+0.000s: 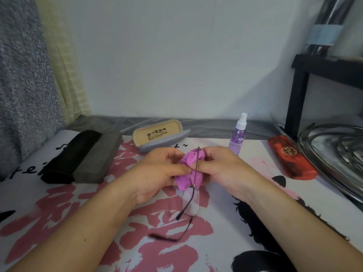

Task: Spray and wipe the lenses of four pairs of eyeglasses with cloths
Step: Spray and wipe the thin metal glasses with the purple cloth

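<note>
1. Your eyeglasses (190, 203) hang above the tabletop (225, 222); one lens is hidden in the purple cloth (189, 169).
2. Your left hand (157, 171) and right hand (222, 167) each pinch that bunched cloth, fingertips partly buried.
3. Beyond stands the spray bottle (238, 134).

We are seeing a rimless pair of eyeglasses (190, 201) with thin dark temples hanging lens-down from a bunched purple cloth (189, 169), which is wrapping its upper lens. A clear purple spray bottle (238, 134) with a white nozzle is standing upright just behind the cloth.
</note>
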`<action>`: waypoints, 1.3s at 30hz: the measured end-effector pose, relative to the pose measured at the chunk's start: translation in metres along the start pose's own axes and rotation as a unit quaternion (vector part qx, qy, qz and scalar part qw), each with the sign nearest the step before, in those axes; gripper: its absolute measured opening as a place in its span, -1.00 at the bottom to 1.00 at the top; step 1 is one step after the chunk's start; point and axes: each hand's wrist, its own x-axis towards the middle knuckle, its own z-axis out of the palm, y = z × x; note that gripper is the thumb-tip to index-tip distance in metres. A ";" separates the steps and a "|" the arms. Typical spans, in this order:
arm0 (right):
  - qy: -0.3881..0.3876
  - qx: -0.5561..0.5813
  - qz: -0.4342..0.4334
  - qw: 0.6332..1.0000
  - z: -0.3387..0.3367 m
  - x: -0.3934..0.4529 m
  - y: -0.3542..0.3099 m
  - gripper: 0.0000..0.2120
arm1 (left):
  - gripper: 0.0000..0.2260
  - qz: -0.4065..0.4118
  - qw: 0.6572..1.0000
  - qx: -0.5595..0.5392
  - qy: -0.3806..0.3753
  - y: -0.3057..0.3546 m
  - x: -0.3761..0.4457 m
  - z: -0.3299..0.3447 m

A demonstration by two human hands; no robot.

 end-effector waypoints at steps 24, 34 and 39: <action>0.035 -0.251 -0.128 0.959 -0.008 -0.005 -0.005 -0.43 | -0.81 0.080 0.985 0.147 0.030 0.000 -0.002 0.001; -0.061 -0.194 -0.117 0.972 -0.021 -0.007 -0.010 -0.37 | -0.76 0.051 0.995 0.083 -0.002 0.001 0.001 -0.005; -0.045 -0.284 -0.164 0.944 -0.025 -0.009 -0.011 -0.44 | -0.85 0.051 0.997 0.061 -0.011 0.002 0.002 -0.006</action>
